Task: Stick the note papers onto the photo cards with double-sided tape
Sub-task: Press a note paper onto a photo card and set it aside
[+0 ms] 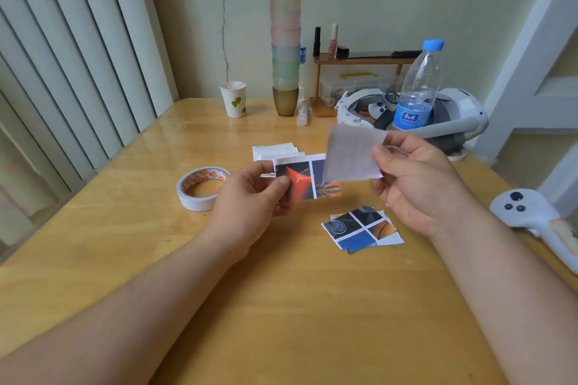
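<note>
Note paper [353, 155], pinched in the right hand [419, 184], hovers over the photo card [305, 178] gripped by the left hand [250, 197], apparently lining up; tape [200, 187] waits alongside.

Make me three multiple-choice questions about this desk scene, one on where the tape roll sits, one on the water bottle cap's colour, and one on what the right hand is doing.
1. Where is the double-sided tape roll?
A. On the table, beside the left hand
B. On the wooden shelf
C. Inside the paper cup

2. What colour is the water bottle cap?
A. Red
B. Blue
C. White

3. What is the right hand doing?
A. Resting flat on the table
B. Gripping the bottle
C. Pinching a note paper in the air

Answers:
1 A: the roll lies on the table next to the left hand, which holds a photo card.
2 B: the cap is light blue.
3 C: fingers and thumb pinch the paper's right edge.
</note>
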`<state>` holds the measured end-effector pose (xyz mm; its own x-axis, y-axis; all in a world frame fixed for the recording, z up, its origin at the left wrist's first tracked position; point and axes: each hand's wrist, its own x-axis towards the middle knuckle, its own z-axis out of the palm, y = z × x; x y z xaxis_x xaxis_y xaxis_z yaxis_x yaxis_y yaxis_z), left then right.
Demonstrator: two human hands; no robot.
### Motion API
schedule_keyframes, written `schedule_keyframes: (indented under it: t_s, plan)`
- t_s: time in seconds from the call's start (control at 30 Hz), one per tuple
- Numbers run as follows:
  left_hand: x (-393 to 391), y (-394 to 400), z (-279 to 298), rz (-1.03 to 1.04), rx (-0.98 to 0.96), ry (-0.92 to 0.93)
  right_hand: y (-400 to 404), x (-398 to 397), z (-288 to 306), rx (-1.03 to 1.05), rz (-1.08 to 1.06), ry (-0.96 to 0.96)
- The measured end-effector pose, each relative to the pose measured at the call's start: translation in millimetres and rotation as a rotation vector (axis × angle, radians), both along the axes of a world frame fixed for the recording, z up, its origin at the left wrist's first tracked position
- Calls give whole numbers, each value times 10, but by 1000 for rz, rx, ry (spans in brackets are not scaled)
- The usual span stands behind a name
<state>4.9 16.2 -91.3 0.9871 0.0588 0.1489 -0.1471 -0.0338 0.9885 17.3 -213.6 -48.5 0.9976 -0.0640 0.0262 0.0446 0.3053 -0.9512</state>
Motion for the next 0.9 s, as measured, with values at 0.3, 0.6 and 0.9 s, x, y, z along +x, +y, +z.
schedule_keyframes:
  t_s: [0.3, 0.6, 0.9]
  plan:
    - [6, 0, -9, -19, 25, 6, 7, -28, -1, -54, 69, 8]
    - [-18, 4, 4, -62, 82, 17, 153, -61, -168, -563, 81, -53]
    - [-65, -26, 23, -98, 108, -13, 174, -34, -181, -575, -36, -9]
